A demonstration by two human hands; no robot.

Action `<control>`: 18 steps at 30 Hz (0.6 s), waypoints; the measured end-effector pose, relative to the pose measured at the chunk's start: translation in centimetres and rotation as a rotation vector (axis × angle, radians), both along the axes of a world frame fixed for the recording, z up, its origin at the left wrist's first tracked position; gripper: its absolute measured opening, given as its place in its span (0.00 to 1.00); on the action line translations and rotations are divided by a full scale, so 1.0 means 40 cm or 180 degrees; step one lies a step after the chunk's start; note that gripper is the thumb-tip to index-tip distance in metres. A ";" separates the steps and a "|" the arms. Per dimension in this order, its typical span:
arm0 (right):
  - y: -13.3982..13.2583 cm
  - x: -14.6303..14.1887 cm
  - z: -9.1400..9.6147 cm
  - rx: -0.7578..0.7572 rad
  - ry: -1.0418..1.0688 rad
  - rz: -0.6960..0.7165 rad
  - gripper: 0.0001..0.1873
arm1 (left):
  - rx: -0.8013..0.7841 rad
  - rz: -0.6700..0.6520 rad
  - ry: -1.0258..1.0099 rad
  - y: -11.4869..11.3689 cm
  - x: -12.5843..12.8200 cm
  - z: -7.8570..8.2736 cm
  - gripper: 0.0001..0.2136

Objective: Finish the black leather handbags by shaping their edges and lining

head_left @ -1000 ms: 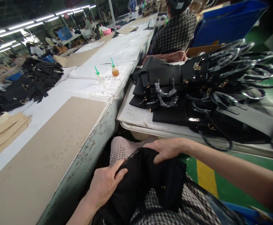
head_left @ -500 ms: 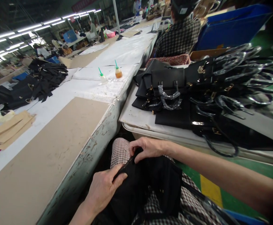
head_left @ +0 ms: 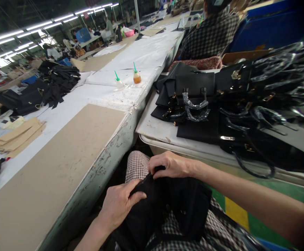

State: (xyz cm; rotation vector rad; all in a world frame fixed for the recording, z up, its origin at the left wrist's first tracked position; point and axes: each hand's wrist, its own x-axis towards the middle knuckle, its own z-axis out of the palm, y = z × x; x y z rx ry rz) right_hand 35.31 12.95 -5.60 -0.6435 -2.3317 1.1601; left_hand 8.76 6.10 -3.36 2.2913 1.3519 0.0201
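A black bag (head_left: pixel 164 198) lies across my lap over a checked garment, its upper edge raised between my two hands. My left hand (head_left: pixel 122 200) grips that edge on the left, thumb on the near side and fingers behind. Farther along the same edge, my right hand (head_left: pixel 167 165) pinches it between thumb and curled fingers. Small metal fittings glint on the bag's lower part. The rest of its shape is lost in dark folds, and the fingertips behind the edge are hidden.
Several finished black handbags (head_left: pixel 195 85) with plastic-wrapped handles cover the table at right. On the long white table (head_left: pixel 102 92) stand two green-tipped bottles (head_left: pixel 137 77), a beige board (head_left: pixel 63 167), tan pieces (head_left: pixel 18 136) and a black pile (head_left: pixel 60 80). A person in a checked top (head_left: pixel 209 35) sits ahead.
My view has swung slightly to the left, so the surroundings sit farther right. Both hands keep hold of the bag's edge, with little change in grip.
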 end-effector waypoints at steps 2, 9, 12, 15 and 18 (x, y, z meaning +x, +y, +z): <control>-0.003 0.000 -0.003 -0.0096 -0.0075 -0.0125 0.05 | 0.0008 0.0027 -0.0034 -0.002 0.002 0.002 0.23; -0.019 -0.002 -0.001 -0.0720 0.0084 -0.0292 0.04 | -0.0118 0.0121 -0.0194 0.003 0.005 0.008 0.18; -0.027 -0.003 0.007 -0.0857 0.0067 -0.0409 0.03 | -0.0171 0.0160 -0.0186 0.001 0.002 0.003 0.18; -0.036 -0.005 0.013 -0.0877 0.0037 -0.0530 0.03 | -0.0155 0.0152 -0.0150 -0.003 -0.001 -0.002 0.18; -0.044 -0.010 0.015 -0.0830 0.0002 -0.0716 0.02 | -0.0007 0.0062 -0.0041 -0.005 0.001 0.005 0.17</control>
